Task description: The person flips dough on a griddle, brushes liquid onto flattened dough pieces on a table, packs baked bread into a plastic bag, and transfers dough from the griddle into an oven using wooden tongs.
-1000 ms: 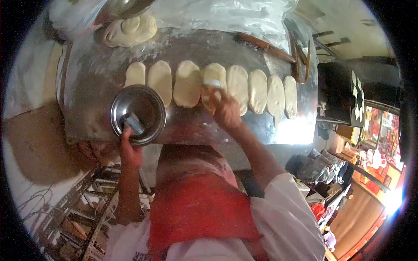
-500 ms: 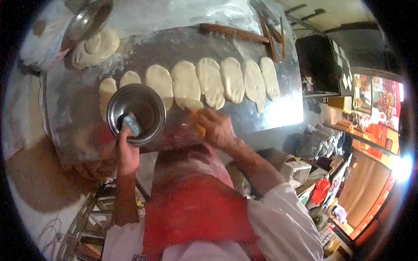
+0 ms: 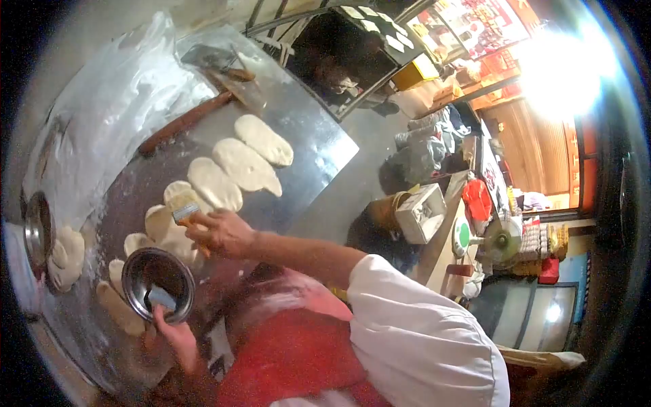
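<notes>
The right hand (image 3: 222, 235) is gripping a pastry brush (image 3: 184, 210), its bristles reaching over one oval in the row of flattened dough pieces (image 3: 215, 184), which is running along the desk (image 3: 312, 139) between its far and near edges. Toward the near edge, the left hand (image 3: 178, 337) is clasping a metal bowl (image 3: 178, 273) at its rim, partly hiding the row's left end. A rolling pin (image 3: 186, 123) is lying toward the far edge, beside plastic sheeting (image 3: 122, 95).

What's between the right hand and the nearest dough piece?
A brush, in the head view: the right hand grips its handle and the bristles overlap a dough piece. Can't tell whether they touch it.
</notes>
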Tool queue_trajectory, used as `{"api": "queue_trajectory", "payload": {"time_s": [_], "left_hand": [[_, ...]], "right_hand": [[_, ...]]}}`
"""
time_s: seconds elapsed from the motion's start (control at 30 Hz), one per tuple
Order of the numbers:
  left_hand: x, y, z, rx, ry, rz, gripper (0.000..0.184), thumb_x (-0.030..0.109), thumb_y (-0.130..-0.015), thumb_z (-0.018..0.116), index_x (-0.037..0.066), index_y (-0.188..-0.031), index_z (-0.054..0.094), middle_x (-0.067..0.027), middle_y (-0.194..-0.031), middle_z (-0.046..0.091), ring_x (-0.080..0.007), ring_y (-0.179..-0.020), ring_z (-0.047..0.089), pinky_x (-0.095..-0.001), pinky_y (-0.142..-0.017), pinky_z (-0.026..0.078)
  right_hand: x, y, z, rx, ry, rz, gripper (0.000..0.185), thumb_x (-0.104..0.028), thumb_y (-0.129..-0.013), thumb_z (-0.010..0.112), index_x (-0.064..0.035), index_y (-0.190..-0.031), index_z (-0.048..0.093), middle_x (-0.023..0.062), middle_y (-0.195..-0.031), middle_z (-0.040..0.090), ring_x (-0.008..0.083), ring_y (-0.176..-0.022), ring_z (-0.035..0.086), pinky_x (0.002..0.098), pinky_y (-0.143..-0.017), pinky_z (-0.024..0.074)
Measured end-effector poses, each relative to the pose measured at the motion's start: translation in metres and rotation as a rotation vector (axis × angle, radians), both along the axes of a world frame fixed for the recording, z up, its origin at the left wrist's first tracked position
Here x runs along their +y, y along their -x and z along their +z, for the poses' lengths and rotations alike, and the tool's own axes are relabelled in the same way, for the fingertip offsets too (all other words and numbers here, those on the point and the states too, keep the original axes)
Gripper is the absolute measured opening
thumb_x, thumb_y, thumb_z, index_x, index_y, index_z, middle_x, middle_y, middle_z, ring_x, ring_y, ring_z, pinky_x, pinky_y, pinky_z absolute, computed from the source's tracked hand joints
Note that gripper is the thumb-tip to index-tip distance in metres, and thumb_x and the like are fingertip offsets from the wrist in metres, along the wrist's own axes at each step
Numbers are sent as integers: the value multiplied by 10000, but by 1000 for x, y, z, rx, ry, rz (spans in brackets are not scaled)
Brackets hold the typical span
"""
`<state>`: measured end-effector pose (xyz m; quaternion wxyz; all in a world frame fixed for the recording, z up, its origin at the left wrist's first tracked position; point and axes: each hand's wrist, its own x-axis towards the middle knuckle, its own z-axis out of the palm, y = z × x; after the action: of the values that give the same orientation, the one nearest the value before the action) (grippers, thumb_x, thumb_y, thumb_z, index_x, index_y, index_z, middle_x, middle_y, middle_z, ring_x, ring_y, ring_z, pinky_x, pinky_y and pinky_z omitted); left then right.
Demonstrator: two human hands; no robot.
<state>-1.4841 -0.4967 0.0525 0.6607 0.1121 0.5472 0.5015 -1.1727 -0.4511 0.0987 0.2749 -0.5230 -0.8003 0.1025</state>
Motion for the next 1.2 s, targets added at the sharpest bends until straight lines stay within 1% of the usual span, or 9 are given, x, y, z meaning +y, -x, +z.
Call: {"api": "queue_trajectory", "payload": {"time_s": [0.1, 0.17, 0.23, 0.33, 0.4, 0.7, 1.03, 1.17, 1.2], "left_hand": [[-2, -30, 19, -13, -39, 22, 563, 326, -924, 565, -2, -1354, 410, -145, -1404, 400, -266, -1250, 435, -396, -1039, 380], [-19, -40, -7, 599, -275, -234, 574, 327, -911, 575, -12, -1347, 418, -147, -1381, 429, -275, -1245, 444, -403, -1031, 392], [-17, -69, 1, 32, -103, 5, 501, 351, -931, 566, 62, -1330, 478, -71, -1323, 493, -225, -1197, 477, -392, -1030, 399], [-22, -132, 25, 3, 98, -87, 492, 389, -911, 569, 87, -1295, 505, -50, -1257, 534, -190, -1135, 513, -361, -905, 430], [-32, -154, -2, -51, 129, -26, 484, 366, -911, 558, 91, -1303, 489, -43, -1297, 518, -199, -1110, 539, -363, -893, 449], [-33, -240, -22, 66, 257, 5, 446, 348, -918, 590, 92, -1280, 543, 12, -1240, 563, -97, -1110, 507, -285, -950, 399], [-19, -220, -7, -93, -22, 86, 373, 251, -912, 614, 53, -1225, 571, -2, -1107, 592, -110, -1049, 527, -281, -925, 409], [-22, -186, -5, -96, -20, 186, 419, 251, -907, 613, 63, -1272, 533, -27, -1214, 559, -150, -1134, 512, -321, -969, 405], [-32, -172, -8, 432, -293, -11, 413, 232, -918, 594, 59, -1285, 514, -52, -1246, 546, -164, -1161, 501, -332, -989, 402]], "right_hand": [[-35, -16, -40, 19, 265, 130, 491, -288, -805, 638, -140, -1259, 523, 93, -1082, 581, 281, -762, 647, 412, -636, 514], [-33, -42, -4, 3, 285, 235, 411, -253, -792, 651, -136, -1182, 593, 93, -1083, 603, 277, -810, 661, 405, -648, 530], [-25, -73, 3, 205, 232, 53, 313, -237, -802, 643, -120, -1092, 646, 103, -1069, 626, 290, -824, 657, 397, -673, 531], [-7, -121, 39, 971, 349, -267, 211, -36, -889, 505, -5, -1033, 657, 115, -954, 689, 207, -856, 645, 349, -781, 522], [1, -131, 83, 1319, 583, -319, 215, -118, -955, 519, 31, -1047, 645, 115, -940, 700, 187, -887, 653, 333, -845, 522], [-18, -129, 30, 559, 316, -277, 197, -144, -939, 608, 51, -941, 636, 105, -782, 675, 137, -720, 635, 280, -665, 521], [1, -141, 8, 1664, 998, -537, 282, -212, -929, 599, 37, -1056, 567, 134, -911, 623, 237, -777, 650, 347, -703, 553], [34, -142, 11, 1388, 718, -309, 299, -237, -947, 581, 41, -1057, 590, 142, -1022, 626, 213, -830, 634, 338, -765, 529], [42, -136, 17, 1149, 624, -247, 310, -235, -957, 566, 57, -1052, 601, 128, -1042, 628, 192, -846, 625, 321, -771, 514]]}}
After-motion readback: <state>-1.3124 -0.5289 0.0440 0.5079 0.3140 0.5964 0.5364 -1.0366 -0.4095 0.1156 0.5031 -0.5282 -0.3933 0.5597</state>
